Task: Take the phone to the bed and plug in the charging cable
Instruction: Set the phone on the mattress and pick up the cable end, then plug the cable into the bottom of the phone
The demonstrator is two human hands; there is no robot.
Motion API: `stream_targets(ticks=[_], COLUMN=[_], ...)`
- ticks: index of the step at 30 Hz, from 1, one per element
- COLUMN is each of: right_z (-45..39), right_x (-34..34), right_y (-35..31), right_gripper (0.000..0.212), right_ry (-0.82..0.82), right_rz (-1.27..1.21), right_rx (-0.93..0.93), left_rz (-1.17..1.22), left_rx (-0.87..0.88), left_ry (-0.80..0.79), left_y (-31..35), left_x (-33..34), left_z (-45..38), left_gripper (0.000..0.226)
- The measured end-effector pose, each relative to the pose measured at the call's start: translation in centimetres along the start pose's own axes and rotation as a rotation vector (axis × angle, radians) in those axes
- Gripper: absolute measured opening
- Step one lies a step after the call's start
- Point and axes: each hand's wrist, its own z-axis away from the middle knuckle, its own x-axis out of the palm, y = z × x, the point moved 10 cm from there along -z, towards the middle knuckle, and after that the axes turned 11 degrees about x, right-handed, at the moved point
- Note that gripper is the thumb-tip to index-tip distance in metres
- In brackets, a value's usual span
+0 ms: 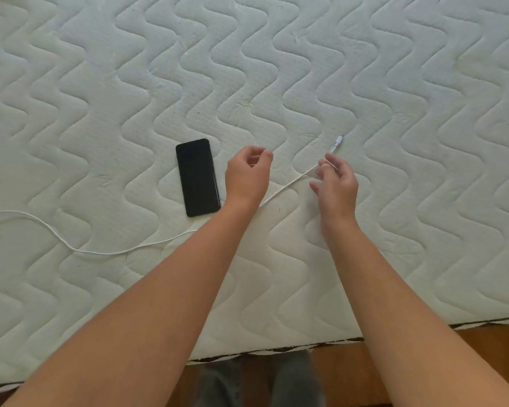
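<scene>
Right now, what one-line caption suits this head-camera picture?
Phone lies unplugged on the mattress; right hand reaches for the white cable, left hand hovers.

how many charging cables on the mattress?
1. A white charging cable runs from the left edge across the mattress, passes under the left forearm, and ends with its connector just beyond the right hand. None appear hidden.

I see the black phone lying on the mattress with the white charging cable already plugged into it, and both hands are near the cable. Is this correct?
Not quite. The head view shows the white charging cable is not plugged in: its connector lies free on the mattress, apart from the black phone. The rest holds: the phone lies on the mattress, and the left hand and right hand are near the cable.
</scene>
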Motion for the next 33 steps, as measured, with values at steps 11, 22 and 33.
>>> stream_targets(ticks=[11, 22, 33], right_z=[-4.2, -4.8, -4.7], right_x=[-2.0, -2.3, -2.3], right_y=[2.0, 1.8, 1.8], right_gripper=[0.047, 0.046, 0.029], right_ry=[-0.210, -0.326, -0.314], right_rz=[-0.093, -0.215, -0.221], right_rx=[0.210, 0.265, 0.245], left_rz=[-0.006, -0.369, -0.469], left_rx=[-0.065, 0.060, 0.080], left_ry=[-0.165, -0.306, -0.357], left_y=[0.9, 0.5, -1.7], left_x=[10.5, 13.8, 12.8], left_z=[-0.8, -1.9, 1.3], left_gripper=[0.028, 0.029, 0.010])
